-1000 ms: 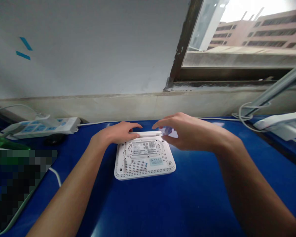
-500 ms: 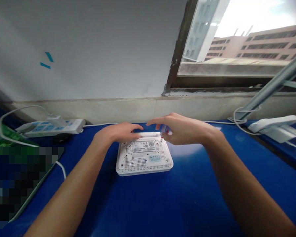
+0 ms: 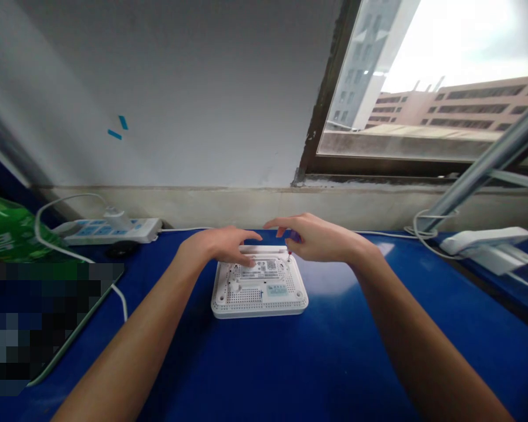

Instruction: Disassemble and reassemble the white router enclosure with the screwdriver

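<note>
A white router-like device (image 3: 259, 299) lies on the blue table, its labelled, perforated face up. My left hand (image 3: 229, 245) rests at its back left part, thumb over the face and fingers apart, with nothing held. Above the back right corner, my right hand (image 3: 314, 239) is closed on a small screwdriver (image 3: 295, 236) with a purplish handle. The tip of the screwdriver points down at the screw hole in that corner. My palm and fingers hide part of the handle.
At the back left are a power strip (image 3: 147, 230) with a white plug, a black round object (image 3: 122, 249) and a green bottle (image 3: 13, 228). White adapters (image 3: 493, 249) and a metal pole (image 3: 479, 167) stand on the right. A cable (image 3: 365, 233) runs along the wall.
The view has shifted, so the scene sits lower. My left thumb has moved further over the device's face. My right hand has tilted the screwdriver more upright at the corner.
</note>
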Demonstrator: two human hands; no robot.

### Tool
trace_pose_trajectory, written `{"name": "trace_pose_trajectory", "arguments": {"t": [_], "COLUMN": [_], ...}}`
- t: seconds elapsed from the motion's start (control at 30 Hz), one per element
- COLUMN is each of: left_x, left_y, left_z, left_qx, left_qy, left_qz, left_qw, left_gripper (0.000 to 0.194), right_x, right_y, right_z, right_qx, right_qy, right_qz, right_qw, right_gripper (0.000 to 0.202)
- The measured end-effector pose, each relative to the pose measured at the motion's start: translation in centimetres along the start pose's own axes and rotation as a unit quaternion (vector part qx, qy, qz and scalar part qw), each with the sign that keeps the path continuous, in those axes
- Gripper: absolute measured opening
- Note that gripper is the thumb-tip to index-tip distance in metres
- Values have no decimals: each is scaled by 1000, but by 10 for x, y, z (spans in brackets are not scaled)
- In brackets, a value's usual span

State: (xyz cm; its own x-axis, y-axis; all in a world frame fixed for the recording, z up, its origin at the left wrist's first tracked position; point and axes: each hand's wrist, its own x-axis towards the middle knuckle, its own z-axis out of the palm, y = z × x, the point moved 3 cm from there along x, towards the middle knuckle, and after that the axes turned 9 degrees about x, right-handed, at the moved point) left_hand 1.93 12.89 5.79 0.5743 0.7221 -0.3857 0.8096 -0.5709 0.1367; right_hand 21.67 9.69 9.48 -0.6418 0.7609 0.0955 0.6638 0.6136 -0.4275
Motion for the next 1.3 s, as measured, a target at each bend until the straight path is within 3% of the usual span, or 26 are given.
{"name": "trace_pose_trajectory", "arguments": {"t": [0.13,0.23,0.33,0.43,0.53,0.6,0.7,0.93,1.17,1.3], "left_x": [0,1,1,1,1,1,0,-3,-4,-4], "left_y": [-1,-1,0,2,2,3,6,11,15,15], "left_z": [0,1,1,1,1,1,0,-4,-4,-3], "left_qx": [-9,0,10,6,14,23,36,61,68,71], "left_qy": [-9,-14,-19,-20,-19,-18,-19,-2,2,7], "left_qz": [4,9,19,24,13,8,5,7,8,11], "left_qw": [1000,1000,1000,999,1000,1000,999,998,998,997], "left_gripper": [94,101,105,107,108,108,107,105,102,98], "right_x": [0,1,0,-1,-2,-2,-2,1,5,4], "right_y": [-1,4,9,9,5,3,2,8,0,-1], "right_z": [1,1,1,0,-1,-1,-1,3,5,4], "right_qx": [-10,2,23,15,-9,-22,-31,10,-59,-48], "right_qy": [-10,-18,-31,-26,-17,-21,-18,-32,4,5], "right_qz": [24,80,106,79,31,15,30,101,-16,14], "right_qw": [1000,997,994,996,999,999,999,994,998,999], "right_gripper": [23,40,41,31,53,52,35,36,52,32]}}
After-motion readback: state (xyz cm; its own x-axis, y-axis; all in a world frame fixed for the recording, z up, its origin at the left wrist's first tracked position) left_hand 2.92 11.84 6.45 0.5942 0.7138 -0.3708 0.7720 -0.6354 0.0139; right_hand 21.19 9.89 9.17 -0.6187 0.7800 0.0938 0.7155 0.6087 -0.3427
